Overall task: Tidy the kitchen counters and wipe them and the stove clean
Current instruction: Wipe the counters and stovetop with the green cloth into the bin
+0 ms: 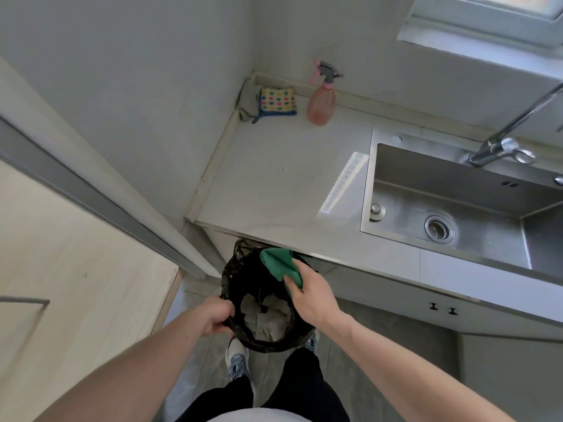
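The person is standing at the corner of the kitchen, looking down over a black bin bag [243,278] that is hanging just below the front edge of the surface [274,184]. The left hand [213,318] is gripping the near rim of the bag, its fingers curled round the black plastic and holding the mouth open. Crumpled pale paper [268,321] is lying inside the bag. The right hand [310,296] is holding a green cloth [278,264] over the far side of the bag's mouth, fingers pinching the cloth's lower edge while the rest of it is sticking up toward the edge of the surface.

On the surface, a pink spray bottle [321,105] is standing upright near the back wall. In the back left corner a spotted yellow cloth with a blue border [277,101] is lying flat on top of a grey cloth [248,105] that is pushed against the wall. To the right, a steel sink [451,190] is set into the surface, with a tap [502,147] rising at its back and a drain [438,228] showing in the basin. The person's shoes [237,357] are showing on the floor beneath the bag.
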Action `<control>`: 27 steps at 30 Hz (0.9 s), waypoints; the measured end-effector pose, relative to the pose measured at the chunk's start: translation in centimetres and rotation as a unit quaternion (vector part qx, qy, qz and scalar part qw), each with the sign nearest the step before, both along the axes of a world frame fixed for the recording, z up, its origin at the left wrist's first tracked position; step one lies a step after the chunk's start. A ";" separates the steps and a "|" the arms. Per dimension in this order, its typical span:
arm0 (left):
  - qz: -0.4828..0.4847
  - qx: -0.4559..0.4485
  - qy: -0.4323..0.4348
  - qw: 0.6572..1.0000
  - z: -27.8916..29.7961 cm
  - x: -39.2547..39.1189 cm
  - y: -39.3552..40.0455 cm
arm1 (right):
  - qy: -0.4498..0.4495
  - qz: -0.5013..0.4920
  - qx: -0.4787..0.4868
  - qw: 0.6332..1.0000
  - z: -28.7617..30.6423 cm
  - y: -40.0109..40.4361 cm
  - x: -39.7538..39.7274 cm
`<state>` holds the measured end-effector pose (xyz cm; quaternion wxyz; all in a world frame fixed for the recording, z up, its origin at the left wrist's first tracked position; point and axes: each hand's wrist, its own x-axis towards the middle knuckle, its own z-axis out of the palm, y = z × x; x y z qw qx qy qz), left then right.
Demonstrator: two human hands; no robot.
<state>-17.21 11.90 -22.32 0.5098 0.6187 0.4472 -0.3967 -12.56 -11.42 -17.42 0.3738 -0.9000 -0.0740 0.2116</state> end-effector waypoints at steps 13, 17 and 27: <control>0.000 0.004 -0.015 1.000 -0.4 0.3 1.8 | -0.173 -0.181 -0.036 0.968 4.2 -5.7 17.6; -0.007 0.013 -0.021 1.000 -0.7 0.7 2.2 | -0.130 -0.105 -0.138 0.976 0.6 -5.1 20.5; -0.029 0.012 -0.020 0.999 -0.4 1.2 3.3 | -0.043 0.079 -0.197 0.976 -3.1 3.1 12.7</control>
